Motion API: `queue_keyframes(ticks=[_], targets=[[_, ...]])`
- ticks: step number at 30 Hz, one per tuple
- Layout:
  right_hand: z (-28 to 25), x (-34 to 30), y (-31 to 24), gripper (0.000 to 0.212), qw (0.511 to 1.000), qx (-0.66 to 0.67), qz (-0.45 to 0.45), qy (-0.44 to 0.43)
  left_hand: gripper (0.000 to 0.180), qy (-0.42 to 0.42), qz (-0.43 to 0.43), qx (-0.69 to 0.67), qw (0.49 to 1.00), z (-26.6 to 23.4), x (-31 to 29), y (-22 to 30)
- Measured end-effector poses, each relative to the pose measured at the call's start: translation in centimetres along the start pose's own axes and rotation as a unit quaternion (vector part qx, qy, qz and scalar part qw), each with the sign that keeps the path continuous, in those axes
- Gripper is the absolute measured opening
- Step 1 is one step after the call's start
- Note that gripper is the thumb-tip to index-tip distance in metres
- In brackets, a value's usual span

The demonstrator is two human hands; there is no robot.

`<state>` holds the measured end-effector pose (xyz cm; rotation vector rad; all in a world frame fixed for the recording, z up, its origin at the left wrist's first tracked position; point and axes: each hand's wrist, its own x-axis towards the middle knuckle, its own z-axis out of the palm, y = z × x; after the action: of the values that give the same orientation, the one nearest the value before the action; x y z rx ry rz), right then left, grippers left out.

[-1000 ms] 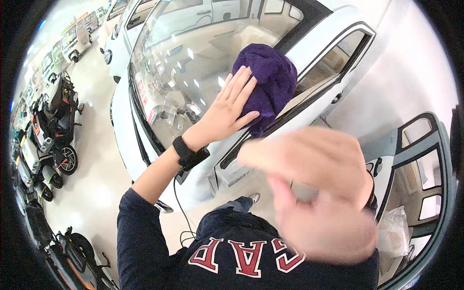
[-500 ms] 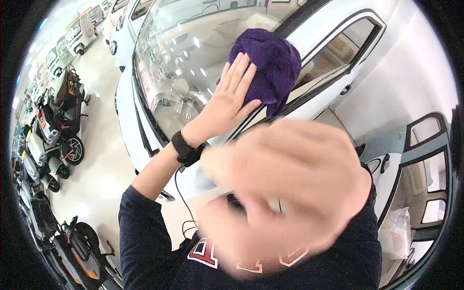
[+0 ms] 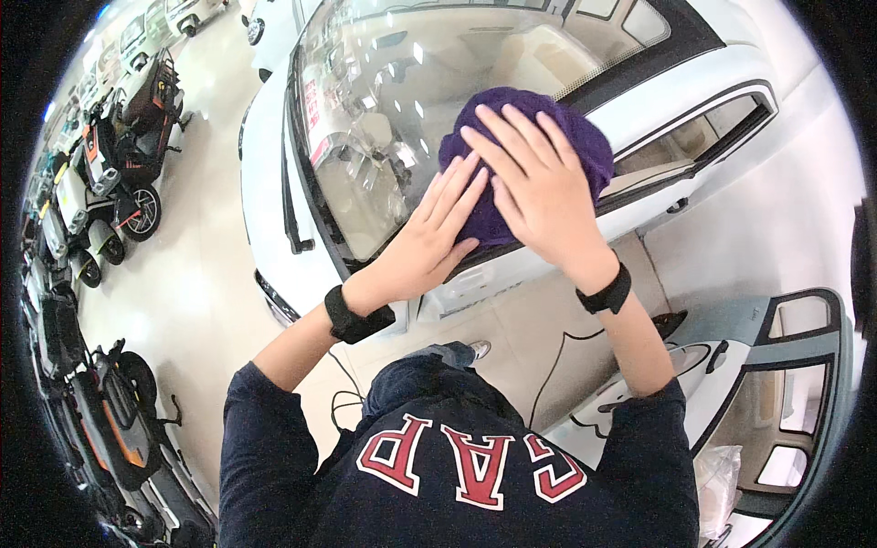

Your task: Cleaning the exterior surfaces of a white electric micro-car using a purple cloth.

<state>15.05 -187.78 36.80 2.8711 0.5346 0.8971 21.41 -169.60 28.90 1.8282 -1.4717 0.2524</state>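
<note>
A purple cloth (image 3: 592, 151) lies bunched against the windshield (image 3: 365, 55) of a white car, near the windshield's side edge. My left hand (image 3: 422, 245) rests flat on the cloth's lower left part, its fingers stretched out. On top of the cloth's middle, my right hand (image 3: 541, 187) lies with spread fingers, its fingertips just above those of the left. Neither hand wraps round the cloth. Each wrist wears a black band. The cloth's underside and part of its middle are hidden.
Several motorbikes and scooters (image 3: 137, 137) stand in a row along the left. A second vehicle (image 3: 740, 365) is close at the lower right, with a clear plastic bag (image 3: 719, 484) at its window. A dark cable (image 3: 553, 365) runs over the pale floor (image 3: 215, 247).
My right hand, blurred and close to the camera before, has moved out onto the cloth beside the left. The left hand stays on the cloth. The view has shifted.
</note>
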Motion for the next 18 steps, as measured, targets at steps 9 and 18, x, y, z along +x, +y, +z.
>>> queue_keyframes(ticks=[9, 18], targets=[[12.1, -0.3, -9.3, 0.051, 0.977, 0.128, -0.117, -0.124, 0.076, -0.098, -0.2, 0.056, 0.973, 1.5, -15.9, -4.9], [13.5, 0.1, -10.3, 0.056, 0.982, 0.152, -0.072, -0.091, 0.075, -0.069, -0.198, 0.083, 0.974, 0.7, -14.8, -6.8]])
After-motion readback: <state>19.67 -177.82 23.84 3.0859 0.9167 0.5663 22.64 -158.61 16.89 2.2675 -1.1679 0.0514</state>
